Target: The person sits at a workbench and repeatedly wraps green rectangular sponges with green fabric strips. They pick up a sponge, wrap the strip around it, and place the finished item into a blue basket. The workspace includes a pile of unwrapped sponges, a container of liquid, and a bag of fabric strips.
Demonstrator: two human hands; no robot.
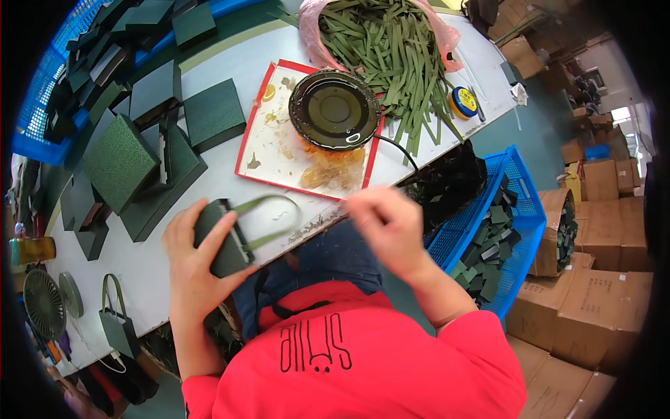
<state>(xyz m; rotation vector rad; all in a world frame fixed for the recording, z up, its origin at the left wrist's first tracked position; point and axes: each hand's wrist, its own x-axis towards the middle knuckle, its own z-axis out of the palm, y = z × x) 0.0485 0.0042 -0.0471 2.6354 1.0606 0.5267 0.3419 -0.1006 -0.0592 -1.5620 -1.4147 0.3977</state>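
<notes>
My left hand (202, 258) is wrapped round a small dark green box (227, 241) above the table's front edge. A green ribbon handle (269, 202) loops out from the box's right side, its far end slightly blurred. Off to the right, my right hand (391, 230) is in the air with curled fingers, smeared by motion; whether anything is in them is hidden. Just beyond it stands a round black pot of dark liquid (333, 110) on a stained white tray with a red rim (279, 181). A pink plastic bag (314, 35) behind holds many cut green ribbons (384, 56).
Dark green boxes (122, 167) are piled on the left, some in a blue basket (35, 126). A finished-looking box with a handle (118, 325) stands near a fan (43, 304). At right are a blue crate of small green pieces (520, 258), a round tin (463, 103) and cartons (579, 300).
</notes>
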